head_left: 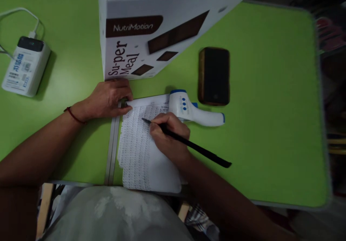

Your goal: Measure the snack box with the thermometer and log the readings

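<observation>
My right hand grips a long black pen, its tip resting on or just over the written part of some white paper sheets. Close rows of small marks fill the left side of the sheets. At their top left corner lies my left hand, fingers curled in, with a small dark object showing between thumb and forefinger. What that object is stays unclear. A white and blue infrared thermometer lies across the sheets' top right corner, just beyond my right hand.
A tall white box printed "NutriMotion" stands behind my left hand. A dark smartphone lies right of it. At far left is a white power bank with a cable. A metal seam crosses the green table.
</observation>
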Demonstrator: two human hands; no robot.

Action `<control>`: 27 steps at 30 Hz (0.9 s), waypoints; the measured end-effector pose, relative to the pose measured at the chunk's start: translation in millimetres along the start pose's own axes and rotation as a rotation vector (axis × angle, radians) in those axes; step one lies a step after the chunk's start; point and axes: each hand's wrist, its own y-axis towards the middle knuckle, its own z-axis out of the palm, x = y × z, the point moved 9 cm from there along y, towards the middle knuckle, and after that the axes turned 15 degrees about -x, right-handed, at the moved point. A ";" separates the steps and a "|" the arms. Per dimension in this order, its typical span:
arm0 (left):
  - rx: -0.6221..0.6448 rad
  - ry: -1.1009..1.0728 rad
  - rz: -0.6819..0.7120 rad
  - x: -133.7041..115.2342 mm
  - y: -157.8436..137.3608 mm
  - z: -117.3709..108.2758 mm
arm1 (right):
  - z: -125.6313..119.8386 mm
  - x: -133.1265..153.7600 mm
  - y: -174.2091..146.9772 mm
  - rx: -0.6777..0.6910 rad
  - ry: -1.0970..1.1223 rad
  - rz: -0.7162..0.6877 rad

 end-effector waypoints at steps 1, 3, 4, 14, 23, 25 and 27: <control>-0.004 0.001 0.000 0.0 0.1 -0.3 | 0.3 0.6 -0.2 0.010 0.002 -0.006; -0.008 0.002 0.000 0.1 0.3 -0.7 | 0.3 0.8 -0.7 0.026 0.000 -0.011; -0.007 0.000 0.001 -0.1 0.4 -0.8 | -0.3 0.5 -0.7 0.025 -0.002 -0.010; 0.021 -0.004 -0.001 0.1 0.4 0.4 | 3.2 3.5 -2.6 0.061 0.035 -0.054; 0.027 0.009 -0.003 1.3 0.0 1.8 | 6.0 7.0 -2.5 0.114 0.001 -0.054; 0.013 0.003 0.003 0.5 0.2 0.6 | 6.0 8.3 -2.9 0.107 0.005 -0.077; 0.007 -0.001 0.008 -0.6 0.5 -0.4 | 5.1 9.2 -2.9 0.087 0.013 -0.096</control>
